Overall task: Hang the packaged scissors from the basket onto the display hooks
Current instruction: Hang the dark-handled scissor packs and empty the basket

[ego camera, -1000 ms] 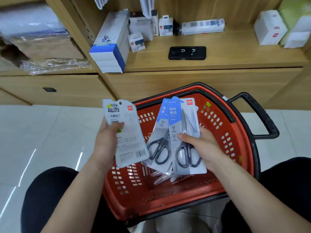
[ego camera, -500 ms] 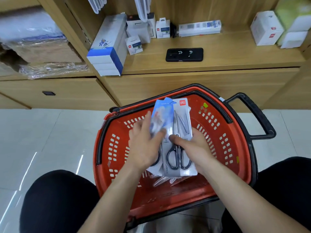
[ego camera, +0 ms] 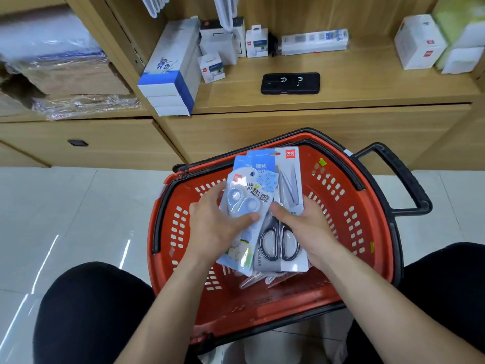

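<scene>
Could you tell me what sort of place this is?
Probably a stationery shop: boxed goods line the wooden shelf, a red shopping basket sits below, and the left hand and right hand hold packaged scissors.

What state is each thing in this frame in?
left hand: grips the blue scissors pack.
right hand: grips the black scissors pack.
blue scissors pack: sealed, overlapping the black one.
black scissors pack: sealed, held over the basket.
basket: carry handles folded down, more items inside.
phone: lying flat on the shelf.

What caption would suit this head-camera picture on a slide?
Left hand grips a blue scissors pack, right hand grips a black-handled scissors pack, both above the red basket.
</scene>
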### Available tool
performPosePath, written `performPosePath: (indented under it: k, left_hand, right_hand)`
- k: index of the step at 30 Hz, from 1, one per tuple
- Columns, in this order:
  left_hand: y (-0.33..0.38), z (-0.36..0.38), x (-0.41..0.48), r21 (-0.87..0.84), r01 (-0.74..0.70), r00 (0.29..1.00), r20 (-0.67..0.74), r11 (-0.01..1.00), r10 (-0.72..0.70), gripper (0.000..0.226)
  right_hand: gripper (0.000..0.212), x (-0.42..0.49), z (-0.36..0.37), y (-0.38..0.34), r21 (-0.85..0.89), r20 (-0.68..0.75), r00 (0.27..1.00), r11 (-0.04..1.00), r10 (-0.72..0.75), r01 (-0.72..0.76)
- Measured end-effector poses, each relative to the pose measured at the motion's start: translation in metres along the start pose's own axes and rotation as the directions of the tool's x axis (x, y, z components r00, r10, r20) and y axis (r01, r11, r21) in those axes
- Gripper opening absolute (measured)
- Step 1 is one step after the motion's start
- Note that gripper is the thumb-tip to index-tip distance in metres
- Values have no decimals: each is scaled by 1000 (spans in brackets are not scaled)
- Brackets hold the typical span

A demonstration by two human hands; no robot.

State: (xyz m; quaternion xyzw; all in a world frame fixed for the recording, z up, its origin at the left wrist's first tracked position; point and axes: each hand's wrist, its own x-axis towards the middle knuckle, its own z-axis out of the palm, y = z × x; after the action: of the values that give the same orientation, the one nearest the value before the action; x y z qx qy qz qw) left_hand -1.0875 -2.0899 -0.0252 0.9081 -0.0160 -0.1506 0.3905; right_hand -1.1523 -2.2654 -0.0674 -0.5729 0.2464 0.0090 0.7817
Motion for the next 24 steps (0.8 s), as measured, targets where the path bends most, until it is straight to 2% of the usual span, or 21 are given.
performPosePath:
  k: [4,9,11,14,17,20,24]
  left_hand:
    - [0,1,-8,-158,26,1000,5,987,-25,82]
    - [-6,8,-10,-276,69,996,76,959,-50,89]
    - [-5,9,-10,-351,138,987,125,926,-100,74]
    - [-8,8,-8,-366,153,985,136,918,-110,52]
    - [-10,-3,-7,-372,202,976,155,906,-154,66]
    - [-11,-9,-7,-432,258,958,234,864,-168,65]
    - [-14,-3,-12,-491,327,927,331,808,-174,63]
  right_hand:
    - [25,-1,3,0,-4,4,1000,1000,7,-7]
    - [37,-2,3,0,29,17,1000,1000,1,-2]
    - [35,-3,3,-1,0,36,999,1000,-21,21]
    - [27,-4,1,-2,-32,92,996,999,-18,21]
    - [30,-1,-2,0,-7,114,993,1000,15,-14]
    - [36,1,-1,2,2,92,995,999,45,-45]
    - [47,2,-3,0,-73,114,993,997,-6,14]
